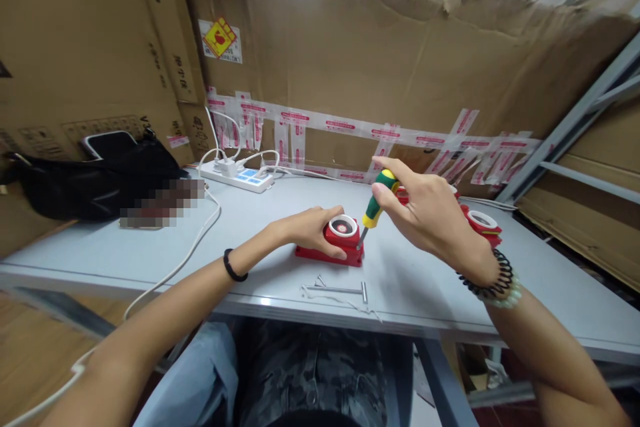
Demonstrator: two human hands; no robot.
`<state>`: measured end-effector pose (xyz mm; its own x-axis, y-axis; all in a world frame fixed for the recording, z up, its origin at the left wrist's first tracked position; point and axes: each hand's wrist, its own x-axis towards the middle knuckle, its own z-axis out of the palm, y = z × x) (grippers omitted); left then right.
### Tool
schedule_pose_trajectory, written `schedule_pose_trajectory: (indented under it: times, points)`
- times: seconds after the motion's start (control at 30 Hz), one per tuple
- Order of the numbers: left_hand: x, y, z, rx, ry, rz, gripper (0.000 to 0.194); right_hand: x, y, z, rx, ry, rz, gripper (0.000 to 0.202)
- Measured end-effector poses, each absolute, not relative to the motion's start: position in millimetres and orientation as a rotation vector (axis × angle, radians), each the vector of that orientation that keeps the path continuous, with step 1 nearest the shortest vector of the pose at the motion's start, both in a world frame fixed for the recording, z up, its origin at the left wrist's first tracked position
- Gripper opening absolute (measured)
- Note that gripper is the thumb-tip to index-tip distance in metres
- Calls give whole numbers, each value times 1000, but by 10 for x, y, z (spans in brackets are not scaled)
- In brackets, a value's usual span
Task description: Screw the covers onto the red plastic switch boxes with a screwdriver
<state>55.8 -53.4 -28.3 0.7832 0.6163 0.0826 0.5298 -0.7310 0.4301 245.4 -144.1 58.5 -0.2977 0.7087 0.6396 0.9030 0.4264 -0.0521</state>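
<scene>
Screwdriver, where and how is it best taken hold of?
Probably by its thick green-and-yellow handle, from above and the right, as the right hand holds it: the handle leans up to the right, while the thin shaft points down at the red box.

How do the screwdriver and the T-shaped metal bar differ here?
The screwdriver is held tilted in the right hand; the T-shaped metal bar lies on the table. The screwdriver has a green-and-yellow handle; the bar is plain silver. Both have a thin, straight metal shaft.
</scene>
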Motion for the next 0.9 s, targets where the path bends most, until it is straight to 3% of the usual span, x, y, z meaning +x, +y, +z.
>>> schedule_pose_trajectory:
  times: [0.13, 0.33, 0.5, 0.7, 0.9]
  points:
    - [556, -534, -286, 2601, 892, 298, 62, 2457, -1446, 574, -1175, -2167, -77, 27]
    - [551, -539, -281, 2568, 864, 330, 61, 2415, -1392, 466, -1264, -1967, -420, 29]
    - [551, -528, -288, 2597, 893, 307, 61, 2442, -1398, 470, -1038, -2137, 3, 34]
    - [547, -519, -301, 2566, 902, 301, 62, 2438, -1377, 506, -1253, -1997, -436, 26]
    - [550, -536, -269, 2584, 856, 309, 58, 2489, -1448, 606, -1134, -2272, 68, 36]
